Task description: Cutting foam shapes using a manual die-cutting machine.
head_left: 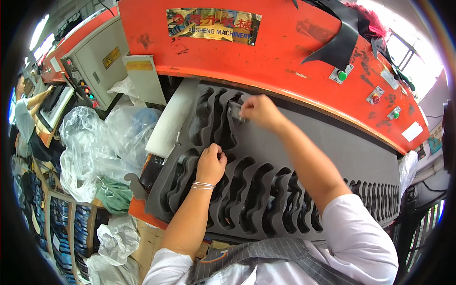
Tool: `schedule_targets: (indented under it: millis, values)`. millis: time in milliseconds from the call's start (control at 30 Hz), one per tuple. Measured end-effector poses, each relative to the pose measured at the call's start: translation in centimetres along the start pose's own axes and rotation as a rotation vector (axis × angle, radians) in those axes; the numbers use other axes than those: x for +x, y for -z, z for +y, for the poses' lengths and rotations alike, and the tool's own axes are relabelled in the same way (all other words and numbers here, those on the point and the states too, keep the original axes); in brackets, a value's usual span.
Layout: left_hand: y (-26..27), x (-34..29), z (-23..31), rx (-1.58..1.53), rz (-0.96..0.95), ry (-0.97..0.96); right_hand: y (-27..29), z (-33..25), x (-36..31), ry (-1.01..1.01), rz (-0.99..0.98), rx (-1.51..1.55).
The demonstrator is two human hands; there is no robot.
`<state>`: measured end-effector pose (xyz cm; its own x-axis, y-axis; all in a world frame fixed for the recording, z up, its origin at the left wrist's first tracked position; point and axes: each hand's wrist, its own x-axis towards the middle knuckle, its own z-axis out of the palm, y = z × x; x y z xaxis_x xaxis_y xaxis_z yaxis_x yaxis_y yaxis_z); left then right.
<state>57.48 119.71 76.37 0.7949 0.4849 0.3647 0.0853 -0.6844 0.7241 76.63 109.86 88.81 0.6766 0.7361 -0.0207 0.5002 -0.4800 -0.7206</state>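
A thick dark grey foam sheet [304,137] lies on the press bed, with rows of wavy cut-out holes. My right hand [261,112] is over its far part, its fingers closed on a greyish, metal-looking cutting die [235,113] beside the far wavy holes. Motion blurs the hand and the die. Nearer and to the left, my left hand [212,164] rests on the foam between the far and near rows of holes. Its fingers are curled in, and what they hold, if anything, is hidden. Thin bangles circle the left wrist.
The red press beam [280,52] spans the far side, bearing a green button [342,75] and black scrap material [339,40]. A white slab [172,118] and clear plastic bags [90,147] lie left. Another person [29,109] works at far left.
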Motion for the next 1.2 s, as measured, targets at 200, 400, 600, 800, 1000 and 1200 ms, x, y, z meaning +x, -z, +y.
schedule_targets:
  millis: [200, 400, 600, 800, 1000, 1200]
  values:
    - [1.3, 0.6, -0.1, -0.293, -0.081, 0.172, -4.3, 4.8, -8.7, 0.143, 0.252, 0.391]
    - [3.0, 4.9, 4.3, -0.138, -0.132, 0.218, 0.6, 0.1, -14.2, 0.169, 0.160, 0.607]
    - [4.8, 2.4, 10.4, -1.727, -0.344, 0.388, -0.1, -0.7, -19.6, 0.622, 0.179, 0.076]
    - [3.1, -1.4, 14.2, -1.465, -0.289, 0.304, -1.7, -0.4, -23.5, 0.291, 0.114, 0.189]
    - [4.4, -1.6, 12.1, -0.967, -0.815, 0.209, -1.5, 0.2, -25.2, 0.231, -0.161, 0.260]
    - [9.3, 1.8, 10.6, -0.038, -1.244, -0.143, -0.6, 2.8, -26.9, 0.273, -0.351, 0.640]
